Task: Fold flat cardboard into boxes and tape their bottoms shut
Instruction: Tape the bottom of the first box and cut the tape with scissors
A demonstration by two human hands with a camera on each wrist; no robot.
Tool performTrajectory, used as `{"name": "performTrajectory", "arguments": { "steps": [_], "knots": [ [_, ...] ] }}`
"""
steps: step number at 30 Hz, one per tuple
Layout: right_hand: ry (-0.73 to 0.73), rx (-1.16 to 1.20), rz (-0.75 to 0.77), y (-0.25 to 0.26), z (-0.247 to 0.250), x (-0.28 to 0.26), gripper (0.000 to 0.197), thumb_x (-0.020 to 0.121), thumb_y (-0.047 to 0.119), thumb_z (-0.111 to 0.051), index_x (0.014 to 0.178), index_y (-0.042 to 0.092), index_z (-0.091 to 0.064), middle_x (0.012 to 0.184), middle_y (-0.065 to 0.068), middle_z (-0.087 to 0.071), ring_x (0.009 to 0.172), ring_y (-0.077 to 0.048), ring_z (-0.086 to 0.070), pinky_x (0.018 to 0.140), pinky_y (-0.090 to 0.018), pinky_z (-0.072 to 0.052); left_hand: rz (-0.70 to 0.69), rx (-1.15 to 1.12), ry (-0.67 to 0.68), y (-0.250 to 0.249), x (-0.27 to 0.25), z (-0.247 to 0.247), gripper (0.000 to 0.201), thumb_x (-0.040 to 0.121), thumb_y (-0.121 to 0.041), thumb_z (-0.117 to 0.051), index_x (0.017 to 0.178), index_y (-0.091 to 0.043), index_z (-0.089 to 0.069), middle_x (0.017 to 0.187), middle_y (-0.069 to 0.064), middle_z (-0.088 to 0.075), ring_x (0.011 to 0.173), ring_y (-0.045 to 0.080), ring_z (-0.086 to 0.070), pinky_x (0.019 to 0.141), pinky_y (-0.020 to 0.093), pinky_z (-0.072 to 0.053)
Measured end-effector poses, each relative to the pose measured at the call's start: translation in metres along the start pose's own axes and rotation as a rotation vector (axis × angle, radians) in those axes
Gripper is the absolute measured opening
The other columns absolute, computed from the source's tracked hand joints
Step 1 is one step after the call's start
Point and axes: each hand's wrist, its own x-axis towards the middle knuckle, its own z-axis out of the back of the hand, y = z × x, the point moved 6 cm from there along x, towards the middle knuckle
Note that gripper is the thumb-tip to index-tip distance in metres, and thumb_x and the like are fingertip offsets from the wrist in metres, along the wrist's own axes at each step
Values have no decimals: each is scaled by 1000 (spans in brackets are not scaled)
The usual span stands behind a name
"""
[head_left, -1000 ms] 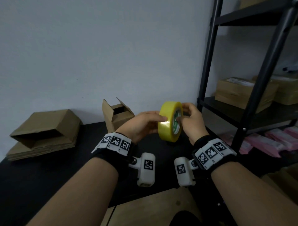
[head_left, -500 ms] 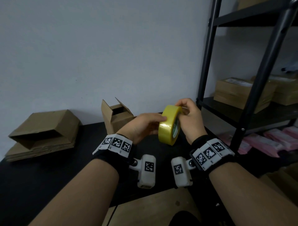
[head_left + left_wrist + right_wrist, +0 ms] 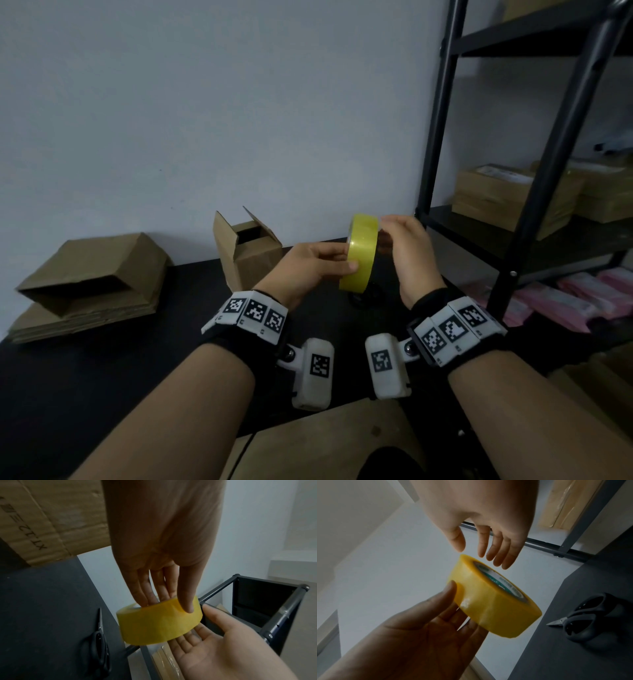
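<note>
A yellow tape roll point(image 3: 359, 253) is held upright above the black table point(image 3: 102, 377). My left hand point(image 3: 308, 263) grips it, thumb across the outer band point(image 3: 159, 622) and fingers on the far side. My right hand point(image 3: 407, 246) is at the roll's right, fingers extended, thumb and forefinger tips close to its top edge. In the right wrist view those fingertips point(image 3: 473, 553) hover just off the roll point(image 3: 491, 601) without clasping it. A folded box point(image 3: 246, 253) with its flaps up stands behind my left hand. A stack of flat cardboard point(image 3: 85, 291) lies at the far left.
Black-handled scissors point(image 3: 590, 616) lie on the table below the roll. A black metal shelf rack point(image 3: 438, 137) stands at the right with cardboard boxes point(image 3: 507, 192) and pink packets point(image 3: 565, 301) on it. A cardboard sheet point(image 3: 325, 442) lies at the near edge.
The roll has turned edge-on to me and risen slightly. My right hand has left the roll's label side and moved up to its top edge, fingers straightened.
</note>
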Motion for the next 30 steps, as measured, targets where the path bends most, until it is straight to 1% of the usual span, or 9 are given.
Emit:
{"name": "performTrajectory", "arguments": {
  "steps": [3,6,10,13,19,23,24,27,30],
  "knots": [
    [5,-18,10,-1,-1,-1,24,88,35,-67,97,13,-61,92,0,-63,85,-14,-62,75,-28,-48,-13,26,-11,2,2,1,42,79,3,-69,121,0,-64,117,18,-67,110,26,-63,99,33,-50],
    [7,-32,10,0,-3,-2,23,87,27,-69,101,10,-61,93,-2,-61,86,-14,-60,77,-27,-47,-21,73,-37,2,3,2,43,76,2,-73,118,-1,-66,115,18,-68,111,27,-63,98,33,-50],
    [44,-21,-37,2,-6,-5,21,85,18,-68,102,11,-58,99,-7,-62,94,-21,-62,89,-40,-50,-26,87,-74,3,4,5,47,73,3,-76,119,0,-65,114,18,-68,114,31,-61,102,41,-47],
    [67,-27,-60,2,-8,-8,22,84,16,-67,103,13,-57,102,-8,-61,98,-24,-62,93,-44,-50,-28,92,-89,3,3,6,48,72,7,-74,119,2,-65,114,20,-68,114,33,-61,102,42,-47],
    [113,-30,-70,5,-12,-11,30,83,12,-66,112,11,-58,102,-9,-61,98,-24,-62,90,-41,-50,-51,115,-73,1,0,5,44,73,9,-73,117,3,-66,111,20,-69,107,30,-65,98,37,-50],
    [150,-27,-91,4,-15,-13,43,68,22,-65,111,15,-62,104,-10,-67,100,-25,-65,92,-41,-52,-66,110,-83,-2,-2,5,42,77,7,-70,118,2,-65,113,18,-69,102,22,-66,93,28,-53],
    [155,-12,-102,2,-15,-12,41,69,22,-64,109,15,-63,103,-10,-69,99,-25,-66,91,-41,-52,-63,106,-90,-4,-2,5,41,79,6,-69,119,1,-65,113,18,-69,104,23,-65,92,27,-53],
    [161,-26,-117,-1,-12,-12,19,87,16,-61,104,12,-67,97,-12,-72,94,-26,-68,83,-37,-53,-56,98,-109,-7,-2,4,39,81,3,-69,120,1,-64,113,20,-68,105,27,-65,91,28,-54],
    [187,-97,-92,-1,-12,-13,11,89,18,-62,87,14,-72,83,-6,-71,81,-20,-67,72,-33,-50,-50,56,-132,-8,-2,2,34,81,3,-68,116,2,-66,112,22,-68,97,26,-66,88,29,-55]
  ]
}}
